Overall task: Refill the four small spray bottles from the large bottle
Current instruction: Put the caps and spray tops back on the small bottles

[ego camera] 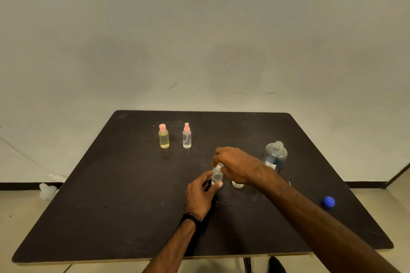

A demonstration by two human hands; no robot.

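A small clear spray bottle [217, 175] stands near the table's middle. My left hand [200, 193] grips its body, and my right hand [233, 165] pinches its white spray top from above. Another small clear bottle [237, 184] stands just right of it, mostly hidden under my right wrist. The large clear bottle [274, 156] stands uncapped at the right, with dark liquid low inside. Further back stand a yellow-filled bottle with a pink cap [164, 136] and a clear bottle with a pink spray top [187, 136].
A blue cap [328, 201] lies near the right edge of the dark table [111, 206]. A white plastic object [47, 191] sits on the floor to the left. A plain wall rises behind the table.
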